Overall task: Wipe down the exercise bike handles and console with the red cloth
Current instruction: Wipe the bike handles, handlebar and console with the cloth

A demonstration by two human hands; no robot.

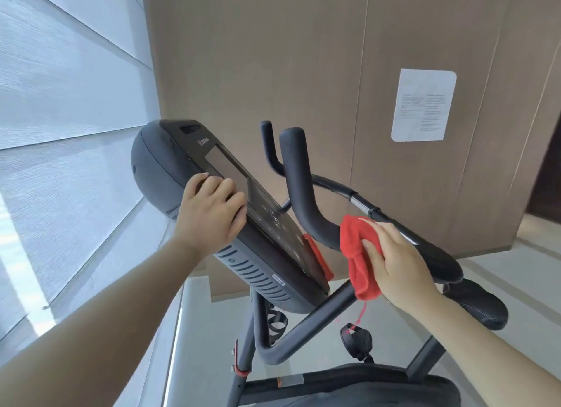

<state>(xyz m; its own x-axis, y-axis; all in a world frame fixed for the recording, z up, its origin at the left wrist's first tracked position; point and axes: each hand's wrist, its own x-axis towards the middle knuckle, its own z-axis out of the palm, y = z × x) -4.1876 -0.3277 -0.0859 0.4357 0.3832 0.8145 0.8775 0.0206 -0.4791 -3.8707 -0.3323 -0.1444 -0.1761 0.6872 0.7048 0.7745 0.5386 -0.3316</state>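
The exercise bike's black console point(267, 224) tilts across the middle of the view, with a dark screen near its top. My left hand point(209, 215) grips the console's left edge, fingers curled over its face. Black handlebars point(299, 188) curve up and to the right of the console. My right hand point(394, 260) holds a bunched red cloth point(358, 254) pressed against the handlebar's lower bend, where the padded grip point(437, 257) begins. A loose red thread hangs from the cloth.
The bike frame point(303, 330) and a bottle cage point(276, 318) sit below the console. White blinds point(60, 133) cover the window on the left. A brown panelled wall with a white notice point(423, 104) stands behind. The pale floor point(516, 285) lies at the right.
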